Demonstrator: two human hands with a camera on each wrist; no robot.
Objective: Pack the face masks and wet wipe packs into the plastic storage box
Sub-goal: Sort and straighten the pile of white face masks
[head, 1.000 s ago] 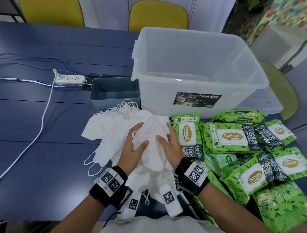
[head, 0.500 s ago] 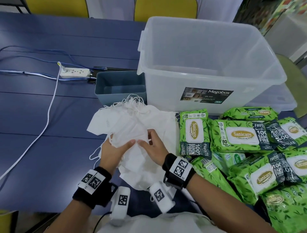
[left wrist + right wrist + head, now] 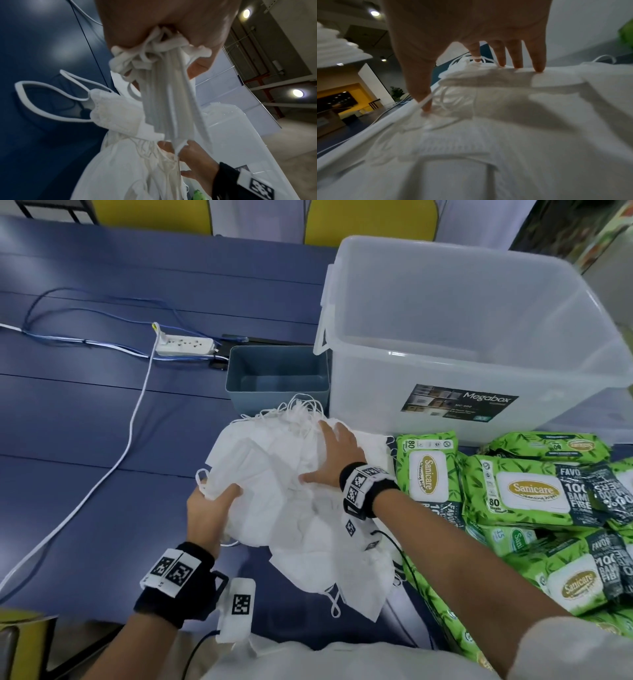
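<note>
A heap of white face masks with tangled ear loops lies on the blue table just in front of the clear plastic storage box, which looks empty. My left hand grips the near left edge of a bunch of masks, fingers curled round them and their loops. My right hand lies flat on the heap's far right side, its fingers straight and pressing the masks. Several green wet wipe packs lie to the right.
A small blue-grey bin stands left of the box, behind the masks. A white power strip and cables run across the left of the table. Yellow chairs stand beyond the far edge.
My hands have parted: the right one slid up and right across the heap and flattened, the left one moved to the heap's near left edge and took hold of a bunch.
</note>
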